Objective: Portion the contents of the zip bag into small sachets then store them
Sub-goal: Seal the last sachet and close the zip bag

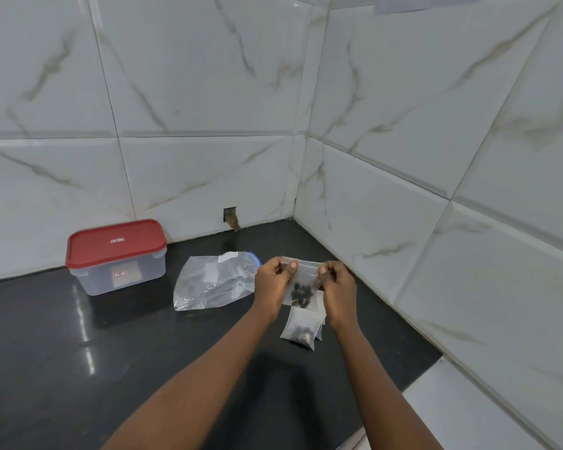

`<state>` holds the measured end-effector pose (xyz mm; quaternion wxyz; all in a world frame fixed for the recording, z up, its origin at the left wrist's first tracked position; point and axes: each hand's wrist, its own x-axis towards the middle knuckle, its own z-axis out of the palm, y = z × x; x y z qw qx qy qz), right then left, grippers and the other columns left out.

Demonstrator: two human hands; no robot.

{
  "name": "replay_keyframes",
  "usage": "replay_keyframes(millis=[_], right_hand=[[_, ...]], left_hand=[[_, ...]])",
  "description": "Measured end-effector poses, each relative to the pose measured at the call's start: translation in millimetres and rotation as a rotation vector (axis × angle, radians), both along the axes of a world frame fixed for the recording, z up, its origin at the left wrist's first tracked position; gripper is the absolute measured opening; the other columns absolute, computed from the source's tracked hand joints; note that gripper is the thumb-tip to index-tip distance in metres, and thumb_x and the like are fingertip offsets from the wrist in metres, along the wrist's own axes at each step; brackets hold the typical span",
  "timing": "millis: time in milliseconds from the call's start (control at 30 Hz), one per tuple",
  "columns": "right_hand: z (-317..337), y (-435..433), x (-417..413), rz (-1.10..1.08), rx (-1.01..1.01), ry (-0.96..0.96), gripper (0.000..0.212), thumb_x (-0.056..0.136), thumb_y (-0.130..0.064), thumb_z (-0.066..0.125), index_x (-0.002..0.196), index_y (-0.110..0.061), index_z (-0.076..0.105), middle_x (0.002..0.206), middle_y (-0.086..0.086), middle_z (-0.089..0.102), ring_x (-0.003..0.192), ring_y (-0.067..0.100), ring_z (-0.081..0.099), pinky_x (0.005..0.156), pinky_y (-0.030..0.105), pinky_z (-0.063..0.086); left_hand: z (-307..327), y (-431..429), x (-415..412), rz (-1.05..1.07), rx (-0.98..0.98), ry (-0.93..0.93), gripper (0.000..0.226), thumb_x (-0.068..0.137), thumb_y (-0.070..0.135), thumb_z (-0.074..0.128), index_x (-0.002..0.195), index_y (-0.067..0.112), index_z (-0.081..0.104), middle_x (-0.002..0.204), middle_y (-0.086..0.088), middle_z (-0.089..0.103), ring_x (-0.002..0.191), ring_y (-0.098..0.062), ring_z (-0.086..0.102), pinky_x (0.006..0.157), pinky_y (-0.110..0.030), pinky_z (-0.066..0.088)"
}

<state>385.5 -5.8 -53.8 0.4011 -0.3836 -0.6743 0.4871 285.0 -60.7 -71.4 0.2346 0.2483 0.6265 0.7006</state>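
The left hand and right hand each held a pinching grip on a top corner of the sachet. Its seal ran left to right between them, and the pouch hung below with dark pieces at the bottom. Whether the seal was shut was too blurred to tell. The red-lidded container stood on the table well to the left, nearer the left hand.

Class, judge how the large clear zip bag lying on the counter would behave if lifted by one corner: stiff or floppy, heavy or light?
The zip bag would probably flop and sag: its thin film lies wrinkled. It likely feels light, looking nearly empty. The glossy film may slip on the polished counter.
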Motion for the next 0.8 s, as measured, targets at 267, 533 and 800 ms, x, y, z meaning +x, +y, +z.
replay_keyframes(millis=[267,533,800], right_hand=[[5.7,-6.3,-4.9,-0.054,0.045,-0.068,0.014,0.094,-0.005,0.049,0.085,-0.010,0.058,0.078,0.004,0.060,0.070,0.014,0.055,0.056,0.015,0.042],[5.0,-13.3,1.7,-0.135,0.037,-0.104,0.016,0.091,-0.001,0.048,0.084,-0.007,0.061,0.076,0.005,0.059,0.061,0.006,0.051,0.050,0.008,0.039],[-8.0,-7.0,10.2,-0.030,-0.070,-0.143,0.027,0.088,-0.005,0.054,0.065,-0.019,0.059,0.068,0.003,0.062,0.062,0.013,0.056,0.055,0.021,0.045]], left_hand=[[-1.0,-7.0,7.4,-0.087,0.111,-0.069,0.008,0.088,0.012,0.061,0.082,0.008,0.063,0.076,-0.009,0.066,0.070,-0.020,0.063,0.069,-0.033,0.054],[-2.1,-6.6,15.1,-0.124,0.141,-0.050,0.006,0.080,0.006,0.068,0.079,0.011,0.066,0.073,-0.003,0.068,0.063,-0.007,0.064,0.065,-0.022,0.053],[-16.9,-0.9,12.5,-0.158,-0.014,0.134,0.005,0.084,0.015,0.068,0.080,0.014,0.065,0.075,0.002,0.066,0.068,-0.005,0.063,0.067,-0.018,0.051]])
